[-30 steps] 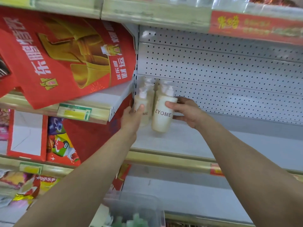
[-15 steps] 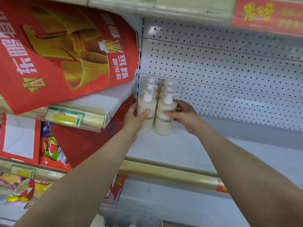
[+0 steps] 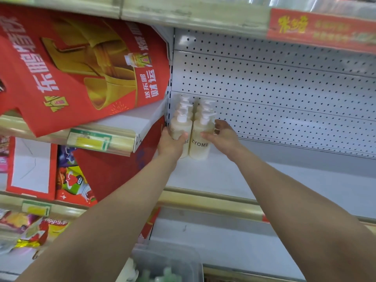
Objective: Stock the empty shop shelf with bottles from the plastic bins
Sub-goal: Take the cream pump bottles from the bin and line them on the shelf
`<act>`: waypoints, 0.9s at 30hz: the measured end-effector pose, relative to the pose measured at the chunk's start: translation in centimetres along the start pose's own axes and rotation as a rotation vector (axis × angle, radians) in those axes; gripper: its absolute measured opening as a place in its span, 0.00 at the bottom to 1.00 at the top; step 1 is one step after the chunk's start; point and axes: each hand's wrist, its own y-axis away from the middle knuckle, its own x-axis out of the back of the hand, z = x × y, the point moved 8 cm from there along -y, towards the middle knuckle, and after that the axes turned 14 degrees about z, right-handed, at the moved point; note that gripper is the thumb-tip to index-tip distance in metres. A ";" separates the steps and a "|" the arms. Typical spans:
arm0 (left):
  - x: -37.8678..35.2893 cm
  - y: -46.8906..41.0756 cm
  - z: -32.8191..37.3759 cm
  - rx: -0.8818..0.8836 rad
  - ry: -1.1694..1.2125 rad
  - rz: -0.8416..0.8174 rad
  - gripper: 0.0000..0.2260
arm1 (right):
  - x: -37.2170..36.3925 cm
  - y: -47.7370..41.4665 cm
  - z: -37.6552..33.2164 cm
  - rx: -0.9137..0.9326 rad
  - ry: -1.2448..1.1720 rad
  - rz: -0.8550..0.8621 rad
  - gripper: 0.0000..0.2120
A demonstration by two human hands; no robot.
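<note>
Two cream pump bottles up front, we tag them left bottle (image 3: 181, 127) and right bottle (image 3: 200, 148): smooth round plastic cylinders, milky beige, white pump heads. We read dark ZYOME lettering on the right one, only the last letters on the left. Both stand upright on the shelf (image 3: 203, 176), sides touching, at its far left end. Left hand (image 3: 169, 144) grips the left bottle low, thumb across the front, the rest of that hand hidden behind it. Right hand (image 3: 223, 137) grips the right bottle, thumb on the label side, fingers (image 3: 218, 127) curled round the back. Behind the fingers we see more of the same pump bottles (image 3: 206, 104) in two rows, running back to the pegboard panel (image 3: 284, 94), white metal dotted with small holes. Just left of the fingers the shelf ends at a slotted upright (image 3: 169, 88), with a red and gold poster (image 3: 81, 78) sagging over the next bay. Right of the fingers the shelf runs on as flat matte white sheet to the frame edge, wide room for moving. Below the wrists a glossy gold price rail (image 3: 213, 200) caps the front lip. Both forearms reach up and forward, nearly straight, converging on the bottles. Under the forearms sits a clear plastic bin (image 3: 189, 261), rounded rim, blurred green-topped contents we cannot make out
</note>
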 end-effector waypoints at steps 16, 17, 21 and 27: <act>11.6 10.6 16.0 -0.705 -0.660 0.161 0.20 | 7.9 11.9 -12.0 0.338 0.459 0.106 0.31; 12.4 11.0 16.1 -0.704 -0.675 0.164 0.21 | 7.8 12.7 -12.5 0.342 0.454 0.101 0.31; 15.2 12.3 15.5 -0.683 -0.722 0.156 0.23 | 7.2 16.1 -13.4 0.331 0.439 0.066 0.30; 19.4 12.9 10.8 -0.559 -0.810 0.131 0.25 | 4.5 20.7 -11.1 0.258 0.454 -0.019 0.31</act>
